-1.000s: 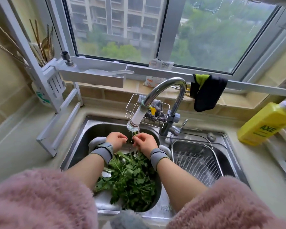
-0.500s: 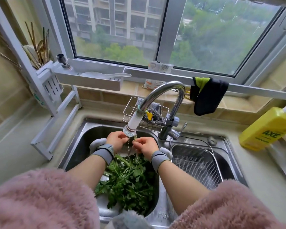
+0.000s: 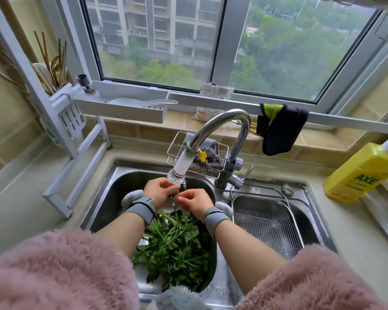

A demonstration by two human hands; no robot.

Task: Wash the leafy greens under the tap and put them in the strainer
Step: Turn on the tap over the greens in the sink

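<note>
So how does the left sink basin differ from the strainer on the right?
The left basin has solid steel walls; the strainer is wire mesh. The basin holds the leafy greens; the strainer holds none. The tap runs over the basin, not the strainer. Both are metal.

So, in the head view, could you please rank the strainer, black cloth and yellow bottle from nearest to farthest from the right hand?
From the right hand:
1. Strainer, just to its right in the sink.
2. Black cloth, hanging up behind.
3. Yellow bottle, far right on the counter.
</note>
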